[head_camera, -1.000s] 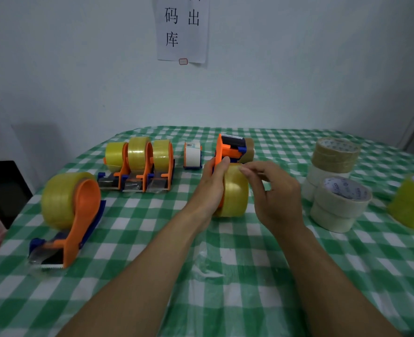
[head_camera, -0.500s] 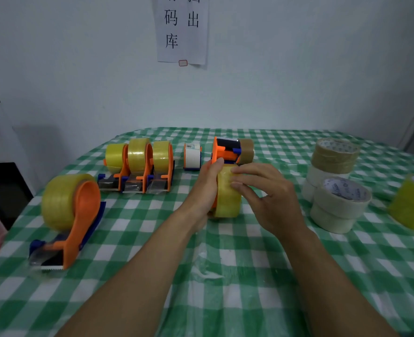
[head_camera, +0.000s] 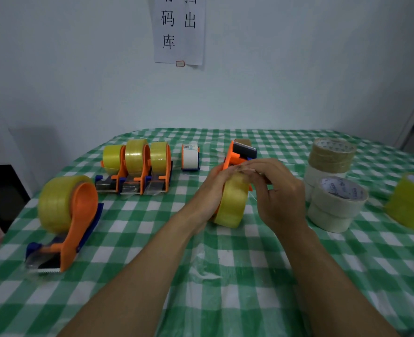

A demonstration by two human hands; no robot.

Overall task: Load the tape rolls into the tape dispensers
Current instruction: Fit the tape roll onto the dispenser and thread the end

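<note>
On a green-and-white checked tablecloth (head_camera: 225,276) against a pale wall (head_camera: 298,81) with a paper notice (head_camera: 179,32), the left hand (head_camera: 211,188) grips an orange plastic dispenser (head_camera: 235,154) at the centre. The right hand (head_camera: 276,190) pinches the top of the glossy yellow roll (head_camera: 232,203) seated in it. 3 loaded dispensers (head_camera: 138,166) stand far left, 1 larger dispenser (head_camera: 70,215) nearer. Matte beige rolls (head_camera: 334,186) stack at right.

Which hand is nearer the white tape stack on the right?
Right. The right hand is just left of the white tape stack, apart from it; the left hand sits beyond the yellow roll, farther left.
</note>
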